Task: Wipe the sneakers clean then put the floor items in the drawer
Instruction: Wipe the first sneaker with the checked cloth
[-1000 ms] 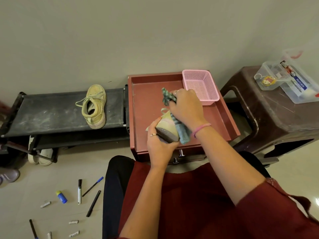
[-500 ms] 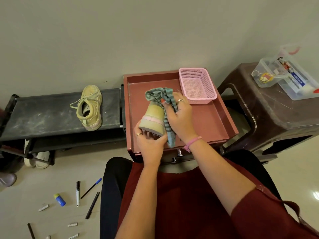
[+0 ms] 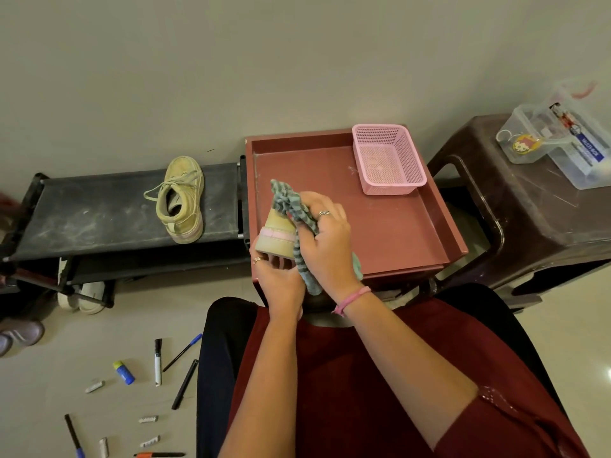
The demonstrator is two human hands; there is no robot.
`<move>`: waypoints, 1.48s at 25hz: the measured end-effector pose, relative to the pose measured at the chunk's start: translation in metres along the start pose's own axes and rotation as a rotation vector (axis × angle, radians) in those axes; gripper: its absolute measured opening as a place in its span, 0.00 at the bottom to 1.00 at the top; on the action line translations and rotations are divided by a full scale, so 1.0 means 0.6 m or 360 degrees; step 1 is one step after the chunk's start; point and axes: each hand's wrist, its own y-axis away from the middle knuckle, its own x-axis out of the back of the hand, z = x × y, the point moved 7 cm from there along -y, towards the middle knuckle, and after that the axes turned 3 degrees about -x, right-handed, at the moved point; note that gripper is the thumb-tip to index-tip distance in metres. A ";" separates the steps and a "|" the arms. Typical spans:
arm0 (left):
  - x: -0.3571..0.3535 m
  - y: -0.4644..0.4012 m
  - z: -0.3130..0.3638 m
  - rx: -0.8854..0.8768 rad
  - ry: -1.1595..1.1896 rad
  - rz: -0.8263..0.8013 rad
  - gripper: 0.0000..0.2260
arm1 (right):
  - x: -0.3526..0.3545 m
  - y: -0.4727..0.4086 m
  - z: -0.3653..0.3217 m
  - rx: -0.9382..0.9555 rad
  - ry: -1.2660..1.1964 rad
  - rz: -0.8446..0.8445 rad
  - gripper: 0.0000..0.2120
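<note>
We hold the sneaker (image 3: 277, 238) over the near-left corner of the open maroon drawer (image 3: 396, 233); bare drawer floor lies to its right, up to the pink mesh basket (image 3: 388, 160) in the far corner. Our left hand (image 3: 279, 279) grips the ribbed sole from below, fingers curled. Our right hand (image 3: 325, 242) clenches the striped cloth (image 3: 291, 206), now bunched higher on the upper than half a second ago. The second sneaker (image 3: 180, 200) lies on the dusty black rack (image 3: 99, 209). Pens (image 3: 158, 361) and chalk (image 3: 95, 386) scatter the glossy floor.

A basket (image 3: 386, 160) sits in the drawer's (image 3: 413, 233) far right corner; a sneaker (image 3: 180, 200) lies on the rack (image 3: 99, 213) left, pens (image 3: 158, 361) seemingly on the floor.
</note>
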 end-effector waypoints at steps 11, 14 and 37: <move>0.013 0.000 -0.003 -0.0028 -0.0076 -0.0014 0.33 | -0.007 -0.021 -0.038 0.0367 0.0346 -0.0030 0.16; 0.027 -0.007 -0.008 0.0001 -0.0019 0.0072 0.31 | -0.030 0.016 -0.060 0.0754 0.0414 -0.0228 0.17; 0.079 -0.030 0.008 0.0178 -0.0155 -0.0077 0.26 | -0.035 0.009 0.177 -0.0910 -0.0107 -0.0177 0.09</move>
